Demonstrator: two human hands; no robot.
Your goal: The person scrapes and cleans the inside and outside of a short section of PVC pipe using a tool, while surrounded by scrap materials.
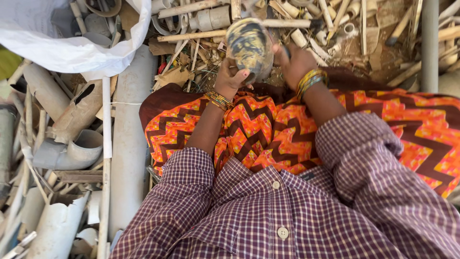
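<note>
My left hand (pixel 231 79) grips the lower side of a short, dirty pipe piece (pixel 249 47) stained blue and yellow, held up over my lap. Against the pipe piece's right side rests my right hand (pixel 295 62), fingers curled around a small dark object that is mostly hidden. Bangles ring both wrists. My lap is covered by an orange zigzag cloth (pixel 268 129), and I wear a checked purple shirt (pixel 268 211).
Broken grey plastic pipes (pixel 72 148) and a long wide pipe (pixel 130 144) lie at the left. A white sack (pixel 62 48) with pipe scraps sits at the top left. Thin tubes and cardboard scraps (pixel 330 24) litter the ground ahead. At the right stands a grey post (pixel 430 45).
</note>
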